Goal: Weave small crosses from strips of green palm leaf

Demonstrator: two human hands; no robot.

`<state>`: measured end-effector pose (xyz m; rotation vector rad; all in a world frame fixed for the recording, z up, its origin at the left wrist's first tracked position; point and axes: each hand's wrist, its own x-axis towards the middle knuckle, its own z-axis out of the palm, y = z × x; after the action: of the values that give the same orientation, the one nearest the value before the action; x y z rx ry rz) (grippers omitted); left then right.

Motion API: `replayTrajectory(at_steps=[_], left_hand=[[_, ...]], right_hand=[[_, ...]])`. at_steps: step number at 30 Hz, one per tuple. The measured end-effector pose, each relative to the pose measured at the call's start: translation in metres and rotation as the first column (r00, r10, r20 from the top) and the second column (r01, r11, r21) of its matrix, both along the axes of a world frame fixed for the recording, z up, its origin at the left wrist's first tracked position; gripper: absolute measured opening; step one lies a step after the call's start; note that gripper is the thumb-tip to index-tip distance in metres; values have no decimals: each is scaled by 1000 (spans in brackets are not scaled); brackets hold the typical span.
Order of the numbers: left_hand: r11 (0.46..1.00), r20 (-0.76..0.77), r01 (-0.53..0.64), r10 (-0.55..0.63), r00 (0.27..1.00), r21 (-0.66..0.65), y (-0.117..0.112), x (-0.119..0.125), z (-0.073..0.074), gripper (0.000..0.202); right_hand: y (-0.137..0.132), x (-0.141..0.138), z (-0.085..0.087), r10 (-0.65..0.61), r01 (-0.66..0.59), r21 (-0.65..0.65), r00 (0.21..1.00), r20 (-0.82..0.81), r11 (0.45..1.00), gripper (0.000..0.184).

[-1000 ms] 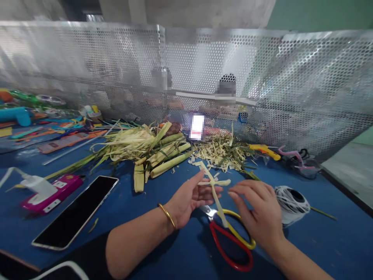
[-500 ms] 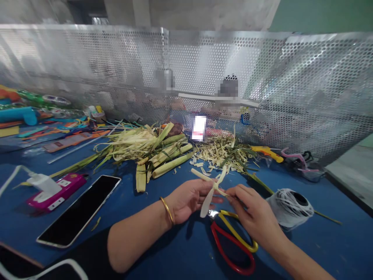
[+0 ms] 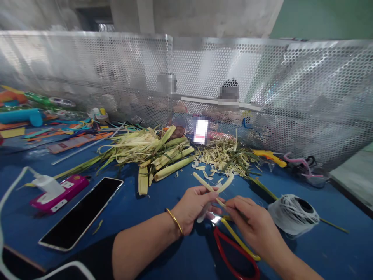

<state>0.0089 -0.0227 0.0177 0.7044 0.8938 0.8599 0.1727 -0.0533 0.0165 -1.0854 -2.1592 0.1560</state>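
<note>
Head view: we've got both hands low centre over the blue table (image 3: 151,229). Left hand (image 3: 194,204) pinches two crossed leaf strips (image 3: 201,179) at their crossing, thumb on top, fingers curled under. Right hand (image 3: 250,225) has its fingertips pressed together on the near end of one strip. The strips are held just above the table, their free ends sticking up and away from us.

The strips look light, thin and springy; we'd judge they'll crease or split if bent hard, and slip apart if the crossing is let go. Best hold is at the crossing, then near an end.

Scissors (image 3: 233,249) lie directly under the hands, blades towards the left palm. String spool (image 3: 293,216) sits just right of the right hand. Stalk pile (image 3: 157,153) and trimmings (image 3: 224,155) lie beyond, near the perforated screen (image 3: 262,77). Phone (image 3: 83,212) lies well left. Bare table shows between phone and left forearm, and near right.
</note>
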Motion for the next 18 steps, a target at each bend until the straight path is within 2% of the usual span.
replayTrajectory(at_steps=[3, 5, 7, 10, 14, 16, 18], left_hand=[[999, 13, 40, -40, 999, -18, 1, -3, 2, 24], [997, 45, 65, -64, 997, -32, 2, -4, 3, 22], [992, 102, 116, -111, 989, -45, 3, -6, 2, 21], [982, 187, 181, -169, 968, -46, 4, -7, -1, 21], [959, 258, 283, -268, 928, -25, 5, -8, -5, 22], [937, 267, 350, -334, 904, -13, 5, -8, -5, 21], [933, 238, 359, -348, 907, -6, 3, -8, -4, 17]], right_hand=[[4, 6, 1, -15, 5, -119, 997, -78, 993, 34], [9, 11, 1, -93, 52, -251, 983, -157, 967, 41], [14, 14, 0, -187, 102, -317, 950, -251, 943, 37], [18, 13, -5, -154, 46, -304, 927, -343, 951, 26], [17, 7, -11, -13, -101, -342, 949, -316, 934, 24], [17, 7, -14, 27, -97, -265, 966, -256, 959, 25], [17, 9, -16, 28, -44, -107, 988, -150, 993, 23]])
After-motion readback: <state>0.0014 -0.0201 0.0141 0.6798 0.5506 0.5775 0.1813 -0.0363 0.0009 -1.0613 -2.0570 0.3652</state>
